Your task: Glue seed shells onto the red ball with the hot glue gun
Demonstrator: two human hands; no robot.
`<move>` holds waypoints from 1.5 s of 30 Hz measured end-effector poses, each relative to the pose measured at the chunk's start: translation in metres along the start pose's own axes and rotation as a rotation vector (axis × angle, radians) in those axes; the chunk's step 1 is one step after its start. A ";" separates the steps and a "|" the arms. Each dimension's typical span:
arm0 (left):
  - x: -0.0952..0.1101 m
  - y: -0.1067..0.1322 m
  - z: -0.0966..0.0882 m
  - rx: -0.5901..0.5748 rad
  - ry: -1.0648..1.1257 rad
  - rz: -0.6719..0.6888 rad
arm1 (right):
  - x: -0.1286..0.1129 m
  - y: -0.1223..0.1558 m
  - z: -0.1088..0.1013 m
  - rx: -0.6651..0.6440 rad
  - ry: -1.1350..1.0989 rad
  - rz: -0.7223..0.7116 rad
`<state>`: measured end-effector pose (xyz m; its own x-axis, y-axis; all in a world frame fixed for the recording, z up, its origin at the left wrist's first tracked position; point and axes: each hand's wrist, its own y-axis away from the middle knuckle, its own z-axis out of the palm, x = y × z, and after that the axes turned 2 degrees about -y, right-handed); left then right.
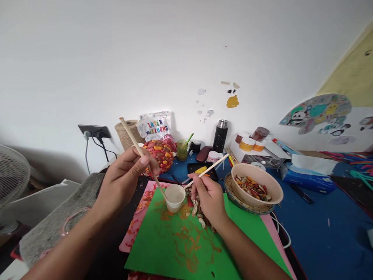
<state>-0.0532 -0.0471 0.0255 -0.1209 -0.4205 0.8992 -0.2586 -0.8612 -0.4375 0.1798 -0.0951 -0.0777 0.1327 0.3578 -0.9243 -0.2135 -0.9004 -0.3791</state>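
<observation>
While your left hand (pixel 126 175) pinches a tan stick (pixel 131 136) and your right hand (pixel 209 195) a paler stick (pixel 214 166), each grip closed, both tips reach the cup (pixel 175 204) on the green sheet (pixel 151 247). You seem to be working at its rim; next calls for light, even pressure.

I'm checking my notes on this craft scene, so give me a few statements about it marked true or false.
1. The left hand holds a wooden stick. True.
2. The right hand is empty. False: the right hand holds a second stick.
3. The small cup stands on a green sheet. True.
4. The black bottle lies on its side. False: the black bottle stands upright.
5. The large bowl sits on a woven tray. True.
6. Nothing is in the large bowl. False: colored pieces lie inside.
</observation>
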 end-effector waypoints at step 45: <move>-0.044 0.017 0.046 -0.376 0.349 -0.664 | 0.007 0.011 0.002 -0.177 0.438 -0.374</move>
<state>-0.0084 -0.0567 -0.0216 -0.1047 0.3057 0.9463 -0.6754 -0.7204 0.1580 0.1767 -0.1019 -0.0886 0.5624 0.5564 -0.6117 0.0838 -0.7743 -0.6273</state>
